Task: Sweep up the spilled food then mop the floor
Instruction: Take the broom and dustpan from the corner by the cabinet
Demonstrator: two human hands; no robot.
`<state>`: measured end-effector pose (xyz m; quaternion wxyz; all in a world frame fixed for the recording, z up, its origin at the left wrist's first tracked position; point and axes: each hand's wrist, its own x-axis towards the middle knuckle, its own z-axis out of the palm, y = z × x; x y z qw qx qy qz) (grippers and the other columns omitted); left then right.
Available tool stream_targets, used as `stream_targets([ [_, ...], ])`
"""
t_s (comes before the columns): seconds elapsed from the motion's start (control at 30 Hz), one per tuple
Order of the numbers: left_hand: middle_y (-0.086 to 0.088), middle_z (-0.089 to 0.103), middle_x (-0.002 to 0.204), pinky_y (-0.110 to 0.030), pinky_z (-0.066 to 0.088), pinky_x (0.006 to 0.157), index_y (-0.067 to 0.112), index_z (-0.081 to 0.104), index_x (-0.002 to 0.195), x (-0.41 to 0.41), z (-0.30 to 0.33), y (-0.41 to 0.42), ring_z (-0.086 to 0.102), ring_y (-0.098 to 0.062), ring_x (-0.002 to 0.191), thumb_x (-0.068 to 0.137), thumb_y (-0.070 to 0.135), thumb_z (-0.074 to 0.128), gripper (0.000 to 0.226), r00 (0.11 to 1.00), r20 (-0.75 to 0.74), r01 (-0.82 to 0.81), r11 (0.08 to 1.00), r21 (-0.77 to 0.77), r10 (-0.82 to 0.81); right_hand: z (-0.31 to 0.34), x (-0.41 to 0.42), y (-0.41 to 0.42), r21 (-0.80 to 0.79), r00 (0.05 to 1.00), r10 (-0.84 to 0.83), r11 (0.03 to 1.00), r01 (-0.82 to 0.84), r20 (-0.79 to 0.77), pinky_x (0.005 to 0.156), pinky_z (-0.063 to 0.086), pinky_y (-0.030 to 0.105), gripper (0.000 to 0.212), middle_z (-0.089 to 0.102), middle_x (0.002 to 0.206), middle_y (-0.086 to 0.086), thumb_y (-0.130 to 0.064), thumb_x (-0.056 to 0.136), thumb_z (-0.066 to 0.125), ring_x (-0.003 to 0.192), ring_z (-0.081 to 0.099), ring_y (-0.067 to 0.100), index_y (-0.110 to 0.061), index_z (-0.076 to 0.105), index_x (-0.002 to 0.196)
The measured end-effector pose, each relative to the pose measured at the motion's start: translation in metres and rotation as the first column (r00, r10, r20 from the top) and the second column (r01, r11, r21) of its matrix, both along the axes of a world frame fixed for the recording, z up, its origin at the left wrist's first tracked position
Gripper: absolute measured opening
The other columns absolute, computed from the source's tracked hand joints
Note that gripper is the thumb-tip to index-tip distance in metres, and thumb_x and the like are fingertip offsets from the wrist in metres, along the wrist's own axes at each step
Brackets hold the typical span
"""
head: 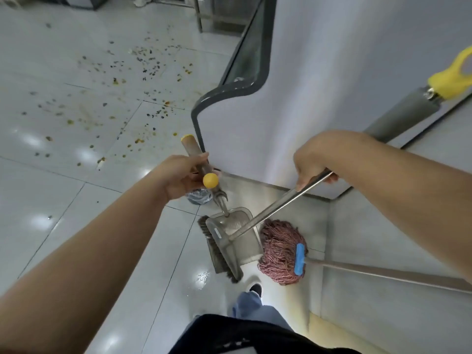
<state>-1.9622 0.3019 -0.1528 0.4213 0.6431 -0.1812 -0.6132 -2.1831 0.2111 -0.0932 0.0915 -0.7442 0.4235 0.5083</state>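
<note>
At lower centre, a grey dustpan and brush are seen on the floor, beside a pink mop at lower right. Above them, the left hand is curled round a yellow-capped handle; the right hand is clamped on a metal pole. Spilled food is scattered across the upper-left tiles.

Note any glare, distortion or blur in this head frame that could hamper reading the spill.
Head view: ceiling-light glare spots dot the glossy floor beside the spilled food; wide-angle distortion bends the counter edge; the yellow mop handle at right is soft, while the dustpan stays reasonably sharp.
</note>
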Motion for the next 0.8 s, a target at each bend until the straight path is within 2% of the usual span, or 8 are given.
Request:
stream_targets([
  [0.07,-0.011,0.069,0.071,-0.026,0.058,0.056,0.004,0.055,0.085,0.020,-0.007,0.023,0.069,-0.018,0.068,0.091,0.016,0.057,0.014,0.993,-0.076,-0.096,0.995,-0.021,0.094,0.003,0.027,0.010,-0.039,0.994,0.109,0.993,-0.110,-0.029,0.041,0.033,0.019,0.050,0.047,0.025,-0.007,-0.054,0.087,0.054,0.026,0.048,0.008,-0.012,0.054,0.060],
  [0.17,-0.009,0.068,0.062,-0.023,0.055,0.049,0.002,0.056,0.084,0.047,-0.014,0.054,0.069,-0.014,0.057,0.090,0.009,0.058,0.010,0.956,-0.170,-0.248,0.968,-0.032,0.240,0.004,0.066,0.027,-0.080,0.973,0.222,0.971,-0.227,-0.066,0.046,0.035,0.024,0.052,0.043,0.022,-0.004,-0.054,0.087,0.055,0.044,0.046,0.015,-0.011,0.045,0.059],
  [0.23,-0.010,0.067,0.060,-0.024,0.055,0.048,0.000,0.055,0.081,0.060,-0.015,0.070,0.068,-0.013,0.052,0.091,0.004,0.056,0.011,0.924,-0.202,-0.335,0.942,-0.020,0.324,0.000,0.088,0.038,-0.078,0.968,0.241,0.966,-0.246,-0.075,0.048,0.035,0.025,0.050,0.052,0.043,0.002,-0.052,0.087,0.056,0.050,0.042,0.015,-0.011,0.044,0.060],
  [0.33,-0.013,0.063,0.072,-0.029,0.058,0.053,0.000,0.051,0.080,0.078,-0.020,0.088,0.067,-0.016,0.059,0.092,0.003,0.053,0.013,0.833,-0.272,-0.503,0.864,-0.011,0.481,-0.007,0.112,0.050,-0.064,0.958,0.267,0.959,-0.275,-0.102,0.046,0.033,0.023,0.048,0.045,0.063,0.000,-0.049,0.090,0.053,0.051,0.040,0.014,-0.011,0.041,0.063],
  [0.43,-0.015,0.058,0.087,-0.030,0.059,0.058,0.001,0.051,0.086,0.099,-0.026,0.106,0.065,-0.022,0.077,0.092,0.003,0.054,0.006,0.755,-0.309,-0.613,0.790,-0.019,0.578,-0.013,0.124,0.054,-0.050,0.950,0.289,0.954,-0.296,-0.115,0.042,0.031,0.020,0.048,0.043,0.060,-0.001,-0.047,0.091,0.053,0.049,0.039,0.012,-0.012,0.037,0.062],
  [0.57,-0.016,0.058,0.087,-0.028,0.058,0.056,0.001,0.049,0.089,0.121,-0.026,0.124,0.071,-0.019,0.061,0.092,0.003,0.053,0.005,0.729,-0.300,-0.662,0.745,-0.081,0.615,-0.028,0.136,0.051,-0.037,0.966,0.215,0.974,-0.223,-0.147,0.045,0.033,0.023,0.049,0.047,0.028,-0.002,-0.049,0.092,0.050,0.049,0.042,0.013,-0.010,0.039,0.063],
  [0.67,-0.015,0.055,0.086,-0.029,0.058,0.056,0.001,0.044,0.101,0.131,-0.022,0.128,0.071,-0.020,0.063,0.092,0.001,0.052,0.012,0.672,-0.366,-0.721,0.681,-0.124,0.644,-0.035,0.146,0.050,-0.049,0.970,0.183,0.980,-0.193,-0.160,0.044,0.033,0.022,0.049,0.051,0.040,-0.001,-0.048,0.094,0.046,0.048,0.044,0.011,-0.011,0.045,0.061],
  [0.8,-0.015,0.055,0.082,-0.032,0.059,0.058,0.001,0.038,0.110,0.144,-0.013,0.129,0.070,-0.022,0.066,0.091,-0.002,0.053,0.024,0.600,-0.429,-0.790,0.585,-0.185,0.675,-0.036,0.162,0.050,-0.072,0.982,0.138,0.986,-0.148,-0.129,0.045,0.034,0.022,0.047,0.050,0.034,-0.001,-0.043,0.095,0.046,0.048,0.044,0.013,-0.009,0.046,0.062],
])
